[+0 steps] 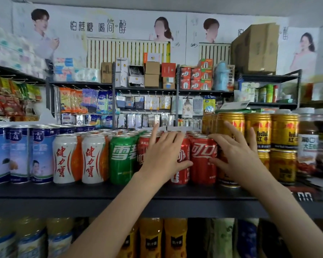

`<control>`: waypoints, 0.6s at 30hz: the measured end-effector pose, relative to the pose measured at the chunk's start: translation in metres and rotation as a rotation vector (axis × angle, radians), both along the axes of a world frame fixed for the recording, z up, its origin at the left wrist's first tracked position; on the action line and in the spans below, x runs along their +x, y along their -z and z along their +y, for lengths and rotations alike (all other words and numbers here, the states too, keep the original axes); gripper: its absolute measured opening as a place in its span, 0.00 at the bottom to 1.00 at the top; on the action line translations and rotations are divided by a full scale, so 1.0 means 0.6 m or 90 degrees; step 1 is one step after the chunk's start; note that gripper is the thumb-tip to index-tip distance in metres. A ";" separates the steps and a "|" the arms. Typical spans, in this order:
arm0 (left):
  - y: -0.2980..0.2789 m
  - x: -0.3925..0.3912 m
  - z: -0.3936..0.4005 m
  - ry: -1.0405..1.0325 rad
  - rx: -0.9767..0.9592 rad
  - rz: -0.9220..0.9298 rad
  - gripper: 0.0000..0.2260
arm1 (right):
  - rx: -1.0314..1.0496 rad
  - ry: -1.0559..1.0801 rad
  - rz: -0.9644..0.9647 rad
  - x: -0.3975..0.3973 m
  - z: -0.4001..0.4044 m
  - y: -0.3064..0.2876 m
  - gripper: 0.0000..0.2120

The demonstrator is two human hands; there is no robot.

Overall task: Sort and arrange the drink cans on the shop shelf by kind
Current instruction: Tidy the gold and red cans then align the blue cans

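Dark grey metal makes the shelf that carries all the cans along its front edge. At the left end stand blue and white cans, the first one cut off by the picture edge. Next come 2 white and orange cans, then a green can with more green tops behind it.

After that come the red cans. The left hand hides most of the front of 2 of them, so their labels are hard to read. Its fingers are straight and spread, lying flat over the tops and fronts of these cans, and the thumb touches the side of one low down. It holds nothing.

The right hand is also spread wide. Its thumb touches the red can with the clear label, and its fingertips rest against a gold can in the upper row. The palm covers the lower gold can behind it.

Toward the right end, gold cans stand stacked 2 high. Beyond them are jars, blurred and hard to make out. Under the shelf, bottles are partly hidden by both forearms.
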State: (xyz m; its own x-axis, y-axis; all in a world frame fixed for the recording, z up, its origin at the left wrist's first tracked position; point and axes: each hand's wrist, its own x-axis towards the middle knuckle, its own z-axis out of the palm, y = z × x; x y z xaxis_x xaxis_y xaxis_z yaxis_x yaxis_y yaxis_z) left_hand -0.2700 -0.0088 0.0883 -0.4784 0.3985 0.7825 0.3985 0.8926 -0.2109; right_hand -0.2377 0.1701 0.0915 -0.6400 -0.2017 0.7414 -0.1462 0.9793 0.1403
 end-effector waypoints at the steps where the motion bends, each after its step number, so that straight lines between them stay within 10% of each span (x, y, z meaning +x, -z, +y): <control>1: 0.000 -0.002 0.000 0.005 -0.001 0.000 0.37 | 0.003 0.004 0.005 0.000 0.001 -0.002 0.29; 18: 0.012 -0.004 0.004 0.031 0.048 0.030 0.31 | 0.010 -0.008 -0.002 -0.012 -0.015 -0.015 0.30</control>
State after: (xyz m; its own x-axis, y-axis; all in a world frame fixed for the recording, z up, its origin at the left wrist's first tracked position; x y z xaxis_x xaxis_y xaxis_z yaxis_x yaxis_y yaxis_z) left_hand -0.2725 -0.0065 0.0809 -0.4211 0.3592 0.8328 0.4336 0.8862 -0.1630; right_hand -0.2446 0.1613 0.1006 -0.6401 -0.2214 0.7357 -0.1589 0.9750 0.1552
